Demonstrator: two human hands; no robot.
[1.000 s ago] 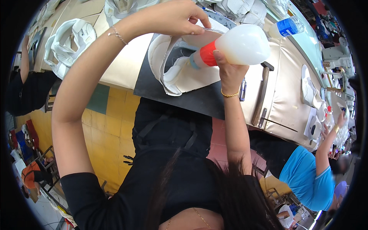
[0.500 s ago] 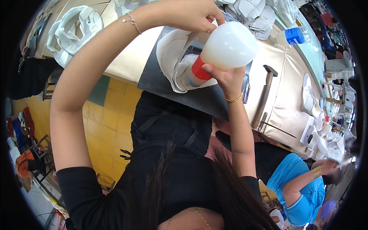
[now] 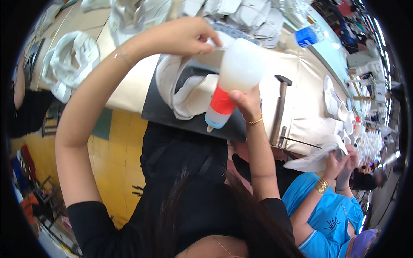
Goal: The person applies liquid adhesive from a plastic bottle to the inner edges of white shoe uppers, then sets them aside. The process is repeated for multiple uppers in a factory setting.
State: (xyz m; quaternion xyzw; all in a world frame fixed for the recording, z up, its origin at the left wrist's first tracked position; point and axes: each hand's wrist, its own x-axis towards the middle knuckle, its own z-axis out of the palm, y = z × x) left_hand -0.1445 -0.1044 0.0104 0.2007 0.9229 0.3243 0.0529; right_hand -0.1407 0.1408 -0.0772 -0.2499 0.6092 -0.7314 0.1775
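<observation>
My right hand is wrapped round a squeeze bottle, its thumb across the red band. The translucent white bottle is tilted with its nozzle downward, over the near part of a dark board. Curved white shoe upper pieces stand on the board, left of the bottle and partly behind it. My left hand reaches over to their far edge, fingers closed on the rim of the white shoe upper. The bottle and nozzle are apart from the upper's near edge. The fingertips are slightly blurred.
A hammer and a thin metal tool lie to the right. White shoe uppers stand at the left, stacked white pieces at the back. A blue-labelled bottle lies back right. A co-worker in blue handles a white piece.
My right hand has drawn the squeeze bottle out of the shoe upper toward me, tipping it more upright. My left hand stays at the far rim. The co-worker's hands now hold a white piece closer.
</observation>
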